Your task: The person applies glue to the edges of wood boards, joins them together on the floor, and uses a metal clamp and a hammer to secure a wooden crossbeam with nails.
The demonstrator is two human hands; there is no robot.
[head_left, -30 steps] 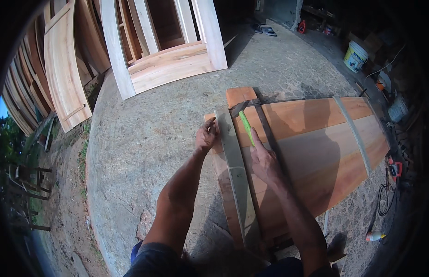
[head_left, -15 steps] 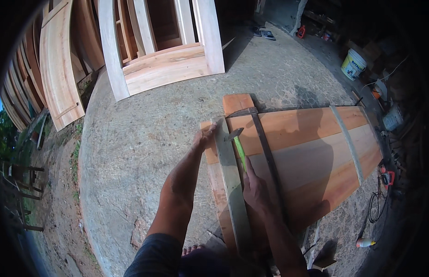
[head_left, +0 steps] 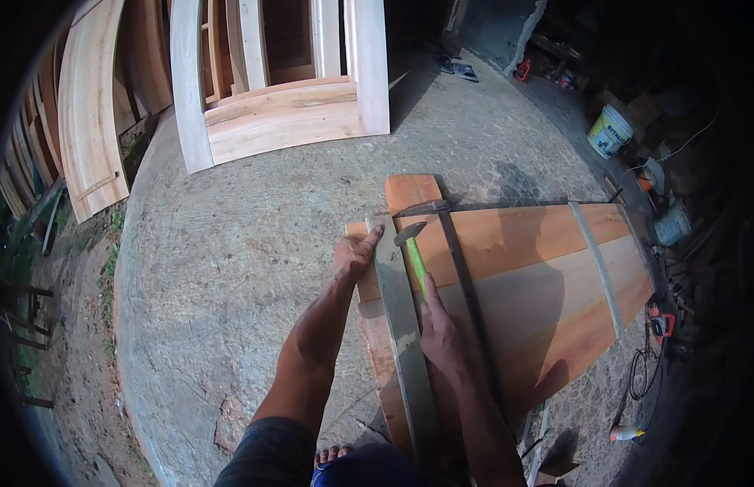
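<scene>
My left hand [head_left: 358, 249] grips the far end of a greyish wooden batten [head_left: 401, 312], its thumb pressed on the top face. This batten lies across one end of a wide panel of joined wooden boards [head_left: 527, 280]. In my right hand [head_left: 440, 329] is a hammer [head_left: 417, 264] with a bright green handle, fingers closed round the grip. The hammer's dark head is just right of the batten, close to my left thumb; whether it touches the wood I cannot tell. A dark bar clamp [head_left: 466, 288] spans the panel to the right of the hammer.
A wooden block [head_left: 413, 192] sits at the clamp's far end, and a second thin batten [head_left: 596, 260] crosses the panel. Wooden door frames [head_left: 287, 134] and panels stand at the back left. A white bucket [head_left: 611, 130], a red power tool [head_left: 659, 323] and its cord are at right.
The view has shifted slightly. My left thumb now lies over the batten's top face, and the hand sits a little nearer me along its end. The hammer stays beside the batten in my right hand.
</scene>
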